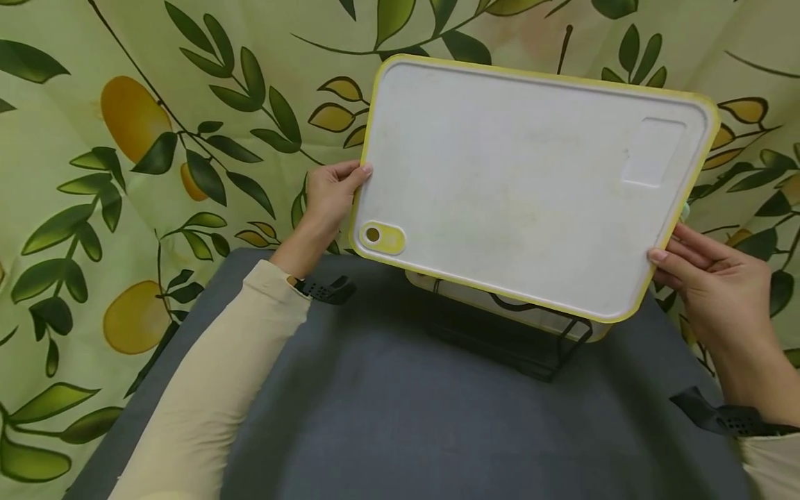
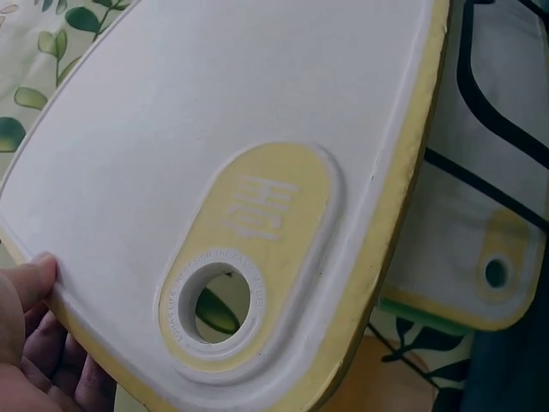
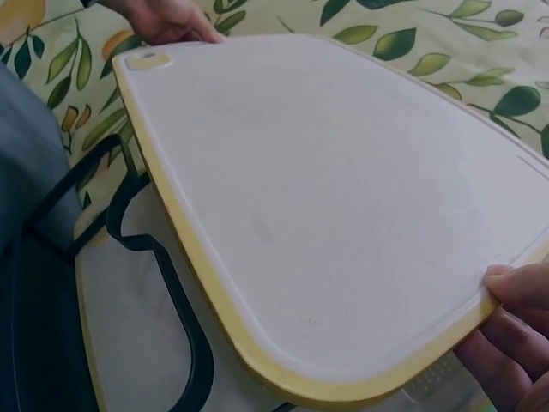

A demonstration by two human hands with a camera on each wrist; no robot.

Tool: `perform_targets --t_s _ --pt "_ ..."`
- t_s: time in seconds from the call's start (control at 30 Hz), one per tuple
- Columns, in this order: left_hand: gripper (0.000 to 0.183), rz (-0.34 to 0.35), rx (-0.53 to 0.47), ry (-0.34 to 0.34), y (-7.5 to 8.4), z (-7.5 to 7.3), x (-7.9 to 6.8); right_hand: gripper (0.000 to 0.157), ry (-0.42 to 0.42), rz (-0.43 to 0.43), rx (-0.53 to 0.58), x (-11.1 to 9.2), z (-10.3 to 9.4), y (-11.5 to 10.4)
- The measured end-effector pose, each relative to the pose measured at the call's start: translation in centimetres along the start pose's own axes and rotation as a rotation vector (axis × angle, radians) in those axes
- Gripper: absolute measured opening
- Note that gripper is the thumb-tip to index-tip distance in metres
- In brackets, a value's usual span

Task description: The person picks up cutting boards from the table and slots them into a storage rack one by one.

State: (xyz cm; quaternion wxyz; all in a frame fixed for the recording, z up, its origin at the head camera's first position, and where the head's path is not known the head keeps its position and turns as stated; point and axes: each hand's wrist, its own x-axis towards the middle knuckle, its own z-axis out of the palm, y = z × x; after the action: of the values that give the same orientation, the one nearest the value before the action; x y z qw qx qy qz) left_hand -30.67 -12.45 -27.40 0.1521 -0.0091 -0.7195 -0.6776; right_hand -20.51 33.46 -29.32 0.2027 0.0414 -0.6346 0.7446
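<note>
A white cutting board (image 1: 500,173) with a yellow rim is held up, tilted, between both hands. My left hand (image 1: 331,198) pinches its left edge, thumb on the front face and the other fingers behind. My right hand (image 1: 725,292) grips the lower right edge the same way. Near the board's lower left corner is a yellow oval inset with a round hole (image 2: 223,305). Below and behind it stands a black wire rack (image 3: 184,335), partly hidden by the board. Another white board with a yellow edge (image 2: 429,275) is in the rack.
Rack and hands are over a table with a dark grey-blue cloth (image 1: 400,423). A curtain (image 1: 206,139) printed with leaves and fruit hangs close behind the table. A black strap (image 1: 328,289) circles the left wrist, and another black strap (image 1: 719,413) the right.
</note>
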Motion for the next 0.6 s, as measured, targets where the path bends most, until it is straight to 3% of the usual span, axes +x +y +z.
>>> perform_targets --t_s 0.4,0.6 --pt "0.032 -0.001 -0.034 -0.003 -0.4 1.7 0.4 0.054 0.006 -0.029 -0.050 0.3 -1.3 -0.1" --pt "0.034 -0.017 -0.028 -0.025 -0.7 2.3 0.6 0.054 0.006 -0.029 -0.013 0.4 -1.7 0.2"
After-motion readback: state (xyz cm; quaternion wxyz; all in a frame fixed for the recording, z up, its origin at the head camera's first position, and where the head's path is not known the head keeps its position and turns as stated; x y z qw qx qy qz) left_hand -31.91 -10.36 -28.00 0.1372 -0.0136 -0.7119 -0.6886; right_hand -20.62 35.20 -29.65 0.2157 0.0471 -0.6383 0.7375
